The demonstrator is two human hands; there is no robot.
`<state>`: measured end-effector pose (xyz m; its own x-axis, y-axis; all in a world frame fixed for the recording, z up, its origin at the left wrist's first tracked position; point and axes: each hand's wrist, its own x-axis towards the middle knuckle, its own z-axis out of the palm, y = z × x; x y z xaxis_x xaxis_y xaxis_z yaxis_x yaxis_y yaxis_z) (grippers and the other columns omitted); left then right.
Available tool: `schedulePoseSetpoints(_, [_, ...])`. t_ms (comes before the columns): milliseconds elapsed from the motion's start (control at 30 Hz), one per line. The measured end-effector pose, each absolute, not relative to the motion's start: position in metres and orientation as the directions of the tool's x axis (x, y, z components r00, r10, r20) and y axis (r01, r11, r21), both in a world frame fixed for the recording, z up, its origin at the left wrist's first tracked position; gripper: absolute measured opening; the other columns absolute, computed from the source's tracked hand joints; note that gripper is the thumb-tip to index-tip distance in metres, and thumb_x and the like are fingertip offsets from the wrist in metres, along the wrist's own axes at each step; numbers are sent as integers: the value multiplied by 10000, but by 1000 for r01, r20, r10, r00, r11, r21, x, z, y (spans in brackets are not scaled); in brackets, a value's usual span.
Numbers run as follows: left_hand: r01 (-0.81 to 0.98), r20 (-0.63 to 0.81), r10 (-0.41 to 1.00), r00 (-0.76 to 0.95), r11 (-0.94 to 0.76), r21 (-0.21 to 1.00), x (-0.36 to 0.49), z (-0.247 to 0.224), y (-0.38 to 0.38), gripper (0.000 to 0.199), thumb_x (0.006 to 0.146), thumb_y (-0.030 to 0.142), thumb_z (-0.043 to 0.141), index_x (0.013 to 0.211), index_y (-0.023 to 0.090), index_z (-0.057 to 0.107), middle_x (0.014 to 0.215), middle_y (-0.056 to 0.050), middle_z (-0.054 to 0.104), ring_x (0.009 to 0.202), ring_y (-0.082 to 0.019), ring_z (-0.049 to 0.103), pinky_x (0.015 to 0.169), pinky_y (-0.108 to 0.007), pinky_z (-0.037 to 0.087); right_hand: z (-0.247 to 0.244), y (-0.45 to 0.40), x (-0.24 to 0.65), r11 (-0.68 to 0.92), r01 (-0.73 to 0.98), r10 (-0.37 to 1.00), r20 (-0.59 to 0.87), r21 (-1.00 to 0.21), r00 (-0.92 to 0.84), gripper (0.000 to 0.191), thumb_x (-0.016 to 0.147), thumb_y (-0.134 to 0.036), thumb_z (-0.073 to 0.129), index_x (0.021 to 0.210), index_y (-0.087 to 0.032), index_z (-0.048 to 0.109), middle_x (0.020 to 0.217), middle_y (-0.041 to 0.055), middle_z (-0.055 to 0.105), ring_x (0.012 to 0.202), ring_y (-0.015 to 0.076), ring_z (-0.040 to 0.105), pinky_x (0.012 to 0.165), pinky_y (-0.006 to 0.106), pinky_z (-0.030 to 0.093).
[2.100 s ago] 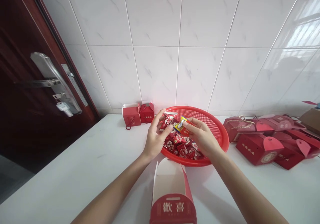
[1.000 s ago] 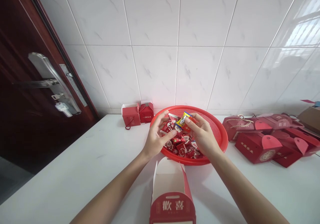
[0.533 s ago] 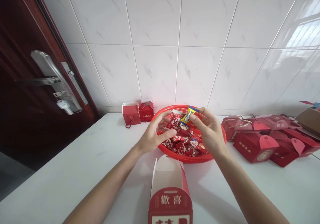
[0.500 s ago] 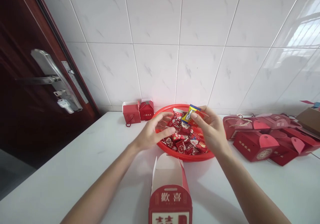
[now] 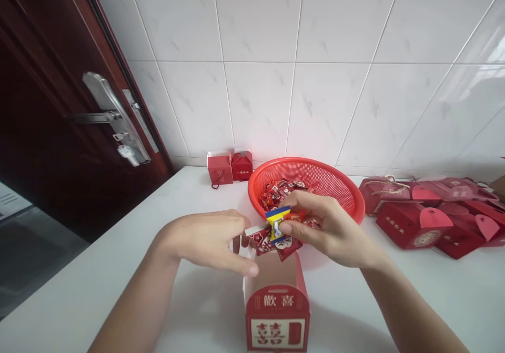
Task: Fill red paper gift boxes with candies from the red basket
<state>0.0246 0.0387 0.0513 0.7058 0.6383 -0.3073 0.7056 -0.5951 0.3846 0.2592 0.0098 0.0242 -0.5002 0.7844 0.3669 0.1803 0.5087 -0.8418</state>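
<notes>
Head view: our right hand (image 5: 333,232) pinches wrapped candies (image 5: 275,223) above the near box's (image 5: 277,319) far end. Left hand (image 5: 207,237): thumb spread, grip we can't tell.

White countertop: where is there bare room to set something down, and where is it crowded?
Bare: the countertop left of the small boxes and left hand; the gap between left forearm and open box; and the right foreground, between right forearm and clustered boxes. Crowded: around the open box, where the right hand holds wrapped sweets, with the basket just behind.

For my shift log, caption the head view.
Right hand holds wrapped sweets over an open red box, left hand close by.
</notes>
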Motion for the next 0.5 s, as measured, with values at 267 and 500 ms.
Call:
schedulePoseSetpoints(267, [657,-432,498,752,-624,424,25,49,36,448,705,569,783,965,205,780,876,-43,742,848,-219,678,686,-244,512,27,0,255,423,499,755,-10,-757,-655,171,903,-170,619,766,-187,519,657,-52,518,595,91,451,514,223,327])
schedulePoseSetpoints(500, [640,-405,502,764,-671,375,30,46,31,329,649,439,853,864,204,771,792,-23,715,757,-218,670,565,-242,455,26,-20,248,450,595,747,-85,-666,-660,94,929,-178,574,846,-199,535,716,-32,546,597,99,459,495,223,288])
